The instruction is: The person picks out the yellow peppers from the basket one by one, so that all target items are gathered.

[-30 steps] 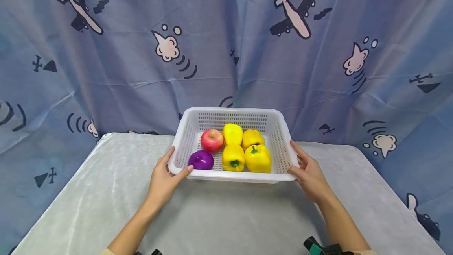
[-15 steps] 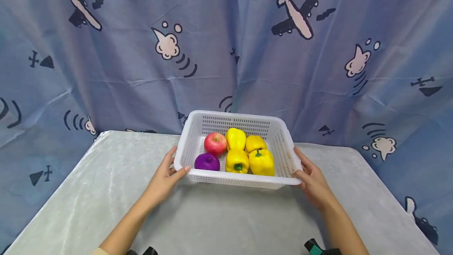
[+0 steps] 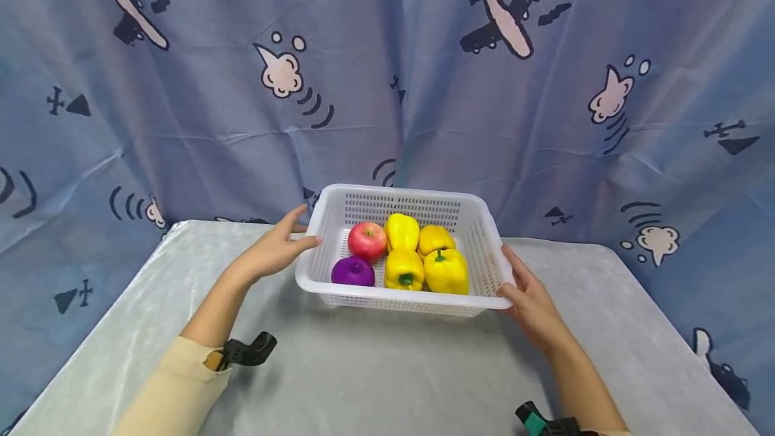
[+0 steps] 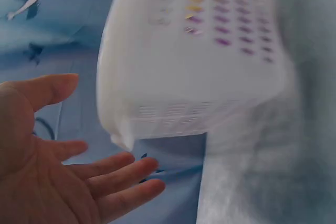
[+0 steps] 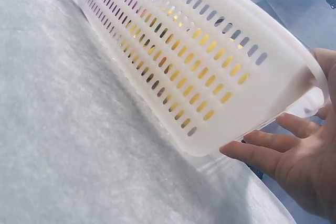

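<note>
A white slotted plastic basket (image 3: 407,296) sits at the back of the table in the head view. Inside are a red apple (image 3: 366,241), a purple onion-like vegetable (image 3: 352,272) and several yellow bell peppers (image 3: 447,272). At its left end my left hand (image 3: 274,249) is spread, thumb near the rim; the left wrist view shows the palm and fingers apart from the basket wall (image 4: 194,72). My right hand (image 3: 535,308) holds the basket's right end, thumb on the rim. Its fingertips touch the basket's end from below the rim in the right wrist view.
A pale grey cloth covers the table (image 3: 387,369). Close behind the basket hangs a blue curtain (image 3: 351,99) printed with airplanes. Wrist-worn black devices show on the left arm (image 3: 249,350) and the right arm (image 3: 554,424).
The basket, a second ago level in both hands, shifted slightly right with a small turn. My left hand has since let go and moved up and away; the right hand keeps its hold.
</note>
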`<state>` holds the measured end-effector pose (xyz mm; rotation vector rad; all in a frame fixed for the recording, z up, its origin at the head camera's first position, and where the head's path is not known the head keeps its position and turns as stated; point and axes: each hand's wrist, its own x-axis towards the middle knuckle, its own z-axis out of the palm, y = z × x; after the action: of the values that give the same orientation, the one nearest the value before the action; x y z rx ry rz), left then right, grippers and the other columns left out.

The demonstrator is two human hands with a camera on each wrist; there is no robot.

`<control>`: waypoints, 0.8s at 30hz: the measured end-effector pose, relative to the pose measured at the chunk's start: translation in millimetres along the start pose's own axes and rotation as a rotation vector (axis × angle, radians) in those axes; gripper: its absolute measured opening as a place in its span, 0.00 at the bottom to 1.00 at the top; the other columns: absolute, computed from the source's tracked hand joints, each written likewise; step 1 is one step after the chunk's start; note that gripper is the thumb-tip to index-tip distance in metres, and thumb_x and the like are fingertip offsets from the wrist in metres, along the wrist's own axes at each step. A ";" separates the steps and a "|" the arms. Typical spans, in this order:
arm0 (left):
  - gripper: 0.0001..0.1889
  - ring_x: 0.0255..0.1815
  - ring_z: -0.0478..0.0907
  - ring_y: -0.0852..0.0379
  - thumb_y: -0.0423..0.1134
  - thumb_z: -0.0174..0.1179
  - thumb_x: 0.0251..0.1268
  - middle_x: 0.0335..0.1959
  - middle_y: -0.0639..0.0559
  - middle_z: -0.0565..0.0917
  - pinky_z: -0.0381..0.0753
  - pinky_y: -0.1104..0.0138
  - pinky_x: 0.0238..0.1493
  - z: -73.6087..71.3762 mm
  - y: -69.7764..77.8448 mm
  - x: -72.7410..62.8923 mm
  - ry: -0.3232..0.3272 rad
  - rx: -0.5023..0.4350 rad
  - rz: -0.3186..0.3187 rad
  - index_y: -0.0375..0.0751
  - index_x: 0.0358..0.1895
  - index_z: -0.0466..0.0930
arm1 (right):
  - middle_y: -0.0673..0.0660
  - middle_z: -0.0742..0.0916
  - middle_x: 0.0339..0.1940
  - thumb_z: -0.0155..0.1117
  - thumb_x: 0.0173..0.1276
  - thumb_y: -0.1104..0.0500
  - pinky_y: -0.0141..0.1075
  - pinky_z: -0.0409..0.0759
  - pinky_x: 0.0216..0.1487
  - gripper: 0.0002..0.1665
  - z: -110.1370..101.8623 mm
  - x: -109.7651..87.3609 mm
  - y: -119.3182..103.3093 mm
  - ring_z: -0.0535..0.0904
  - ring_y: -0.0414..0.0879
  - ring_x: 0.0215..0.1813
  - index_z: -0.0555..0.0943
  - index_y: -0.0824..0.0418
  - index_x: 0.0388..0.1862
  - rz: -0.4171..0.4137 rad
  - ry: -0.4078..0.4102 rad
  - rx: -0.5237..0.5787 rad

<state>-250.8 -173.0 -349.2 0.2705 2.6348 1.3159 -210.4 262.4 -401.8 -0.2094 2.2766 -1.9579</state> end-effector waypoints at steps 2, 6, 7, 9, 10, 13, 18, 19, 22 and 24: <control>0.41 0.74 0.67 0.32 0.50 0.52 0.77 0.75 0.29 0.65 0.71 0.40 0.69 -4.2 -2.1 4.8 -0.013 -0.029 -0.017 0.40 0.82 0.43 | 0.66 0.50 0.85 0.44 0.70 0.71 0.32 0.84 0.50 0.50 2.3 1.4 -0.3 0.66 0.57 0.70 0.37 0.54 0.85 0.007 0.000 -0.001; 0.36 0.73 0.67 0.32 0.52 0.48 0.79 0.78 0.32 0.61 0.72 0.42 0.69 -7.4 -11.9 11.8 -0.031 -0.172 -0.094 0.42 0.82 0.49 | 0.64 0.51 0.85 0.44 0.70 0.70 0.31 0.83 0.51 0.50 6.5 4.9 0.4 0.62 0.63 0.73 0.37 0.52 0.85 0.019 -0.006 0.017; 0.35 0.73 0.67 0.31 0.53 0.47 0.80 0.79 0.32 0.60 0.73 0.43 0.69 -7.4 -14.4 13.1 -0.032 -0.210 -0.108 0.43 0.82 0.50 | 0.64 0.51 0.85 0.44 0.70 0.70 0.31 0.83 0.51 0.50 7.2 5.6 0.7 0.61 0.63 0.74 0.38 0.51 0.85 0.020 -0.008 0.024; 0.34 0.74 0.65 0.31 0.53 0.47 0.80 0.80 0.35 0.58 0.72 0.43 0.70 -6.5 -19.2 15.8 -0.019 -0.269 -0.127 0.46 0.82 0.52 | 0.63 0.52 0.85 0.45 0.70 0.70 0.31 0.83 0.51 0.50 7.9 6.4 1.4 0.62 0.63 0.73 0.38 0.51 0.85 0.023 -0.008 0.034; 0.33 0.75 0.64 0.30 0.53 0.47 0.80 0.80 0.35 0.58 0.71 0.43 0.70 -5.4 -21.6 17.0 -0.014 -0.286 -0.127 0.47 0.81 0.53 | 0.63 0.52 0.85 0.45 0.69 0.70 0.31 0.84 0.51 0.50 7.7 6.3 1.8 0.62 0.62 0.73 0.38 0.50 0.85 0.026 -0.007 0.036; 0.32 0.75 0.65 0.31 0.52 0.48 0.80 0.80 0.36 0.60 0.71 0.42 0.70 -0.1 -27.1 19.7 -0.003 -0.308 -0.110 0.49 0.81 0.55 | 0.64 0.52 0.85 0.45 0.69 0.70 0.31 0.84 0.50 0.50 6.1 4.1 2.7 0.64 0.60 0.72 0.39 0.50 0.85 0.032 -0.003 0.037; 0.32 0.71 0.72 0.36 0.50 0.51 0.79 0.76 0.36 0.66 0.80 0.47 0.62 11.7 -33.2 25.7 -0.008 -0.336 -0.071 0.52 0.81 0.55 | 0.64 0.52 0.85 0.46 0.70 0.70 0.31 0.83 0.51 0.51 -0.8 -1.7 3.9 0.63 0.61 0.73 0.38 0.50 0.85 0.020 -0.001 0.025; 0.33 0.69 0.74 0.37 0.49 0.53 0.78 0.76 0.35 0.67 0.82 0.49 0.59 13.5 -34.1 27.4 -0.016 -0.349 -0.062 0.52 0.81 0.54 | 0.64 0.51 0.85 0.46 0.70 0.69 0.31 0.83 0.51 0.50 -2.1 -2.4 3.8 0.63 0.60 0.74 0.38 0.50 0.85 0.014 -0.001 0.024; 0.36 0.60 0.81 0.44 0.48 0.57 0.76 0.73 0.32 0.71 0.86 0.55 0.49 15.8 -37.9 33.4 -0.038 -0.380 -0.028 0.53 0.81 0.52 | 0.65 0.52 0.85 0.47 0.71 0.69 0.31 0.83 0.51 0.50 -4.7 -2.1 4.0 0.70 0.51 0.70 0.38 0.50 0.85 0.002 0.002 0.033; 0.37 0.55 0.84 0.47 0.48 0.58 0.75 0.72 0.31 0.72 0.87 0.57 0.45 15.7 -40.9 36.7 -0.047 -0.396 -0.015 0.54 0.81 0.52 | 0.66 0.53 0.85 0.47 0.71 0.69 0.30 0.83 0.50 0.50 -5.4 -0.1 3.1 0.74 0.42 0.65 0.37 0.51 0.85 -0.001 0.005 0.046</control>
<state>-285.7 -176.2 -394.3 0.2178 2.2669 1.7583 -211.3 268.1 -404.1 -0.2002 2.2327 -2.0107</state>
